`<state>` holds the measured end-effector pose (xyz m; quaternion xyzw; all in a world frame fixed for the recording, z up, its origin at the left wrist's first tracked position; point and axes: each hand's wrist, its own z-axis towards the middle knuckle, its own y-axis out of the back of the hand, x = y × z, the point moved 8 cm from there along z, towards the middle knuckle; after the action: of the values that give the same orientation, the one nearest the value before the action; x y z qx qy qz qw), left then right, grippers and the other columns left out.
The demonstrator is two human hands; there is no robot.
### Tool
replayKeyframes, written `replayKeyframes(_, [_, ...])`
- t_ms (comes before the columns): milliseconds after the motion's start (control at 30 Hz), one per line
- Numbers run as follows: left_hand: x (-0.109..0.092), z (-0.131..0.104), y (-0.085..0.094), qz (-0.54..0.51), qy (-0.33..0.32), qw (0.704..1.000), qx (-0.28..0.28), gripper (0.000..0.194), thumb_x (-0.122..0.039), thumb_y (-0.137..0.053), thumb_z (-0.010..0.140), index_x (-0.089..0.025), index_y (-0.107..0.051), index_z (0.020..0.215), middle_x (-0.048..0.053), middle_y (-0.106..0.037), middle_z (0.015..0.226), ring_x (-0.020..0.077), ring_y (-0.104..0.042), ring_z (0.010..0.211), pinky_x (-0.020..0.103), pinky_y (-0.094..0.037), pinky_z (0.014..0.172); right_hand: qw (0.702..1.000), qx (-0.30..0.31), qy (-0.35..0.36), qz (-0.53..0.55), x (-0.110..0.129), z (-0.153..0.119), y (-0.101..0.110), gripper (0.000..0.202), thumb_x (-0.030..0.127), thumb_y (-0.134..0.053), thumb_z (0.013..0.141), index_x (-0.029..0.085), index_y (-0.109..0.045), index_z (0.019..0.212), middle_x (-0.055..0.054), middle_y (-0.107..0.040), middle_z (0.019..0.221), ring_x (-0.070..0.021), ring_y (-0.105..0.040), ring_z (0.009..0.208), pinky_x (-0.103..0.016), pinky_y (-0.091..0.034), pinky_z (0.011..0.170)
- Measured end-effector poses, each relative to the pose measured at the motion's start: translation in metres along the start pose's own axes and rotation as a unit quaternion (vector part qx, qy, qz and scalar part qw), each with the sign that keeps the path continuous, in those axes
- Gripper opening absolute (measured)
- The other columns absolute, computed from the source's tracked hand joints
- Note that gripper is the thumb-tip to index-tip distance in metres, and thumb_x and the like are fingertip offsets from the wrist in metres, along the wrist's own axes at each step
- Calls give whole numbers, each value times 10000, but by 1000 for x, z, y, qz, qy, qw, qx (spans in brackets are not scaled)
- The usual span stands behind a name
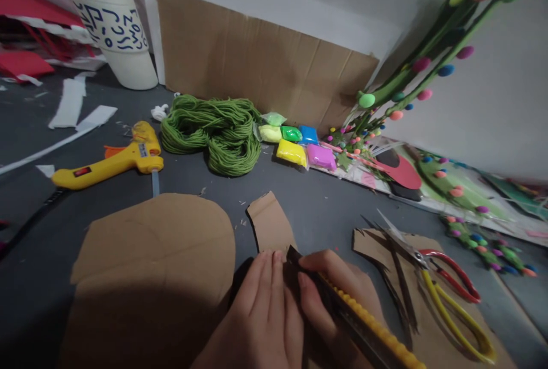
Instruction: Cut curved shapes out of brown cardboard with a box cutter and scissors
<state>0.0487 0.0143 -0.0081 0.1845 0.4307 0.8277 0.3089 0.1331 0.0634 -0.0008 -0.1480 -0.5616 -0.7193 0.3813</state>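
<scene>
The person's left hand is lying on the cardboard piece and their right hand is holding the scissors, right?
Not quite: the right hand isn't holding the scissors. The head view shows it gripping a cutter knife with a yellow ridged edge. The left hand does lie on the cardboard piece, as you said.

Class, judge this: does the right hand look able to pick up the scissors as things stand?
Probably not while the right hand grips the yellow-ridged cutter. Otherwise the way seems free: the scissors lie close on its right, uncovered.
</scene>
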Motion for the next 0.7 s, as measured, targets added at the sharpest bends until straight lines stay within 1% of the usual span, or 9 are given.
replayKeyframes(67, [0,-1,-2,-7,8,1000,2,268,-48,-463,800,-16,-597,1030,204,-730,1028,297,-677,1029,416,-446,996,1000,-9,4,9,1,-1,2,70,189,-535,819,242,-536,774,52,-555,524,-104,-492,401,-211,-356,402])
replayKeyframes(167, [1,-1,-5,-13,19,1000,15,270,-45,-456,805,-10,-595,1034,195,-727,1044,294,-665,1054,401,-458,993,1000,-12,14,5,1,-3,3,81,167,-531,802,247,-531,790,61,-534,510,-101,-466,377,-212,-338,389])
replayKeyframes(267, [-1,0,-2,-16,13,1000,-8,267,-20,-435,795,-18,-600,1006,192,-732,1023,295,-682,1016,402,-459,988,1000,-1,26,2,3,-1,-1,72,175,-527,802,242,-514,781,67,-526,513,-94,-449,374,-206,-329,382])
replayKeyframes(333, [-1,0,-1,-15,9,1000,-11,274,-8,-445,779,-17,-596,1008,195,-732,1018,301,-683,1012,407,-454,993,1000,-5,30,4,4,0,0,77,170,-518,810,242,-511,781,63,-540,533,-95,-476,399,-200,-352,400])
replayKeyframes(400, [0,0,-2,-14,14,1000,9,276,-26,-472,780,-10,-587,1030,203,-724,1039,307,-670,1038,406,-453,999,1000,-7,26,13,4,1,2,89,158,-522,816,245,-523,798,68,-543,540,-90,-487,409,-193,-364,410])
replayKeyframes(500, [1,1,-3,-5,21,999,30,284,-57,-491,787,6,-584,1048,218,-714,1066,302,-659,1065,397,-458,997,1000,-6,14,23,2,-1,3,74,187,-552,822,258,-542,808,72,-541,534,-91,-486,403,-194,-373,407])
replayKeyframes(633, [0,0,-2,8,17,1000,21,273,-54,-483,789,-15,-597,1034,201,-729,1040,280,-670,1048,395,-433,1022,1000,-27,-4,8,-2,-6,5,66,214,-528,831,278,-532,816,54,-556,539,-126,-521,412,-230,-429,435])
replayKeyframes(700, [-1,-1,-3,14,12,1000,8,268,-53,-467,791,-23,-606,1019,197,-731,1033,283,-674,1037,407,-408,1037,1000,-24,-3,10,-2,-7,3,60,228,-513,844,285,-521,827,53,-557,539,-130,-523,403,-238,-436,434])
